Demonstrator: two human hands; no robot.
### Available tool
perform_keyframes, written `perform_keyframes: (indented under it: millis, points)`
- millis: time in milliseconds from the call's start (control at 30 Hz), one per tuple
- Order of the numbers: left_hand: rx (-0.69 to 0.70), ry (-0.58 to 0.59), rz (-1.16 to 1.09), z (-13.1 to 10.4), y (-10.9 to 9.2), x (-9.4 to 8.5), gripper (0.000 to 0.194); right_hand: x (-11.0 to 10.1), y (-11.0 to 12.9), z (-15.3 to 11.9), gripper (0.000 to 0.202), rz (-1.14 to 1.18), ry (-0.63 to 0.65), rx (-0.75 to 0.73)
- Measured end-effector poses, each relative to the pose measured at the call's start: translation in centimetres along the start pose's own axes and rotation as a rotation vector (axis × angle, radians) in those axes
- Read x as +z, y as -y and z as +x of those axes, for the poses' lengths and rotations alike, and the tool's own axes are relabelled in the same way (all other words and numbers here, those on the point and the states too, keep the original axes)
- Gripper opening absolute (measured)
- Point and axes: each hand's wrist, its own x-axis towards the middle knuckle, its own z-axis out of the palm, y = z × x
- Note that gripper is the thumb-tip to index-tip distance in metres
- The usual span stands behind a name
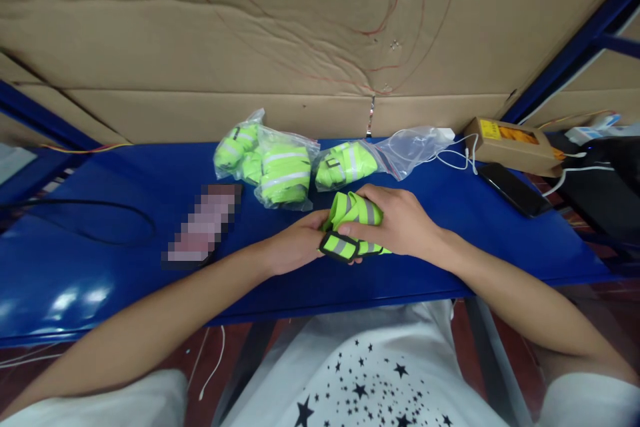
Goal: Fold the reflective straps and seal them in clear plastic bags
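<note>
A blue metal bench [125, 280] runs across the view, backed by a wall of creased cardboard sheets [300, 33] and framed by blue shelf posts. Near the middle of the bench, both hands close on a neon-yellow reflective band [356, 210] with grey stripes and a black strap end: the left hand [295, 243] pinches the lower, black-edged end between thumb and fingers, while the right hand [400, 220] lies curled over the folded bundle, fingers wrapped round it and pressing it down onto the surface. Just behind them lie three clear bags of the same bands: two sealed-looking bagged bundles [273, 163] on the left, and a third, a half-filled bag [370, 157] whose empty end trails open to the right. By the look of it, the band is being folded or rolled tight, and the fold seems almost complete; finishing it would call for keeping the roll compressed so that it does not spring open. To the right sit a cardboard box [515, 143], a dark phone [510, 188] and a white cable [460, 157]; a black cord [80, 220] loops at far left.
</note>
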Motion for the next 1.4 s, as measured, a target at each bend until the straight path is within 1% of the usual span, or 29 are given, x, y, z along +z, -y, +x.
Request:
perform_keyframes:
  millis: [67,133,200,267,333,367,400,467,533,567,633,700,733,800,867,900,967,1000,1033,1067,1100,1167,1200,1233,1267,1300,1333,1400]
  points:
    - [0.075,-0.009,-0.142,-0.1,-0.4,0.2,0.023,-0.3,0.1,0.0,0.056,0.02,-0.137,0.042]
    - [0.147,0.0,-0.233,0.0,-0.7,0.2,0.027,-0.6,0.1,0.0,0.055,0.027,-0.278,0.081]
    - [0.215,0.004,-0.214,0.2,-0.7,0.0,0.036,-0.7,0.1,-0.1,0.054,0.026,-0.38,0.092]
    - [0.28,-0.011,-0.112,0.4,0.0,-0.1,0.055,-0.4,0.4,-0.3,0.053,0.027,-0.425,0.062]
    - [0.309,-0.056,-0.008,0.6,0.9,-0.3,0.071,0.2,0.7,-0.5,0.052,0.052,-0.418,0.017]
    - [0.299,-0.081,0.024,0.7,1.4,-0.4,0.074,0.5,0.9,-0.7,0.05,0.078,-0.403,-0.006]
    - [0.284,-0.105,0.038,0.7,1.8,-0.4,0.073,0.8,1.1,-0.8,0.048,0.11,-0.389,-0.024]
    - [0.264,-0.134,0.047,0.6,2.3,-0.3,0.069,1.3,1.3,-1.1,0.041,0.178,-0.36,-0.059]
    - [0.259,-0.141,0.078,0.4,2.2,0.0,0.062,1.6,1.2,-1.3,0.035,0.237,-0.337,-0.083]
    - [0.261,-0.147,0.106,0.3,2.0,0.2,0.058,1.7,1.1,-1.3,0.034,0.265,-0.333,-0.083]
    - [0.266,-0.169,0.169,0.1,1.7,0.6,0.049,2.2,0.8,-1.3,0.04,0.307,-0.355,-0.071]
    - [0.27,-0.221,0.197,0.2,1.5,0.8,0.042,2.9,0.5,-1.1,0.046,0.331,-0.392,-0.061]
    - [0.266,-0.252,0.193,0.3,1.5,0.9,0.04,3.3,0.4,-0.9,0.047,0.348,-0.394,-0.065]
    - [0.264,-0.324,0.14,0.6,1.7,0.9,0.042,3.9,0.1,-0.4,0.049,0.397,-0.35,-0.073]
    - [0.28,-0.394,0.047,1.0,1.7,0.8,0.048,4.0,-0.4,0.4,0.05,0.453,-0.28,-0.081]
    - [0.291,-0.416,0.002,1.2,1.6,0.7,0.05,3.8,-1.0,0.9,0.051,0.462,-0.266,-0.09]
    - [0.31,-0.423,-0.055,1.3,1.2,0.7,0.05,3.0,-2.9,2.0,0.049,0.41,-0.319,-0.093]
    - [0.316,-0.42,-0.067,1.3,0.9,0.7,0.048,2.5,-4.2,2.5,0.047,0.347,-0.4,-0.075]
    - [0.32,-0.421,-0.073,1.3,0.5,0.7,0.047,1.9,-5.6,3.0,0.045,0.251,-0.476,-0.03]
    - [0.323,-0.426,-0.078,1.2,0.2,0.6,0.046,1.4,-7.2,3.5,0.043,0.129,-0.496,0.021]
    - [0.326,-0.435,-0.088,1.1,-0.2,0.5,0.045,1.0,-8.8,3.8,0.041,0.001,-0.461,0.084]
    - [0.339,-0.457,-0.123,1.0,-0.7,0.2,0.04,0.5,-11.3,4.1,0.041,-0.225,-0.314,0.229]
    - [0.343,-0.471,-0.148,1.0,-1.0,0.0,0.036,0.3,-12.2,4.1,0.04,-0.295,-0.234,0.299]
    - [0.343,-0.486,-0.175,1.0,-1.1,-0.2,0.034,0.1,-12.7,4.1,0.037,-0.344,-0.173,0.357]
    - [0.342,-0.503,-0.202,1.1,-1.3,-0.4,0.032,0.0,-12.8,4.1,0.034,-0.371,-0.142,0.398]
    - [0.339,-0.517,-0.225,1.1,-1.4,-0.6,0.032,-0.2,-12.6,4.0,0.031,-0.383,-0.15,0.415]
    - [0.336,-0.525,-0.241,1.1,-1.6,-0.7,0.033,-0.4,-12.1,3.9,0.028,-0.385,-0.198,0.408]
    - [0.343,-0.525,-0.253,1.1,-1.7,-0.8,0.035,-0.9,-10.4,3.6,0.025,-0.365,-0.355,0.334]
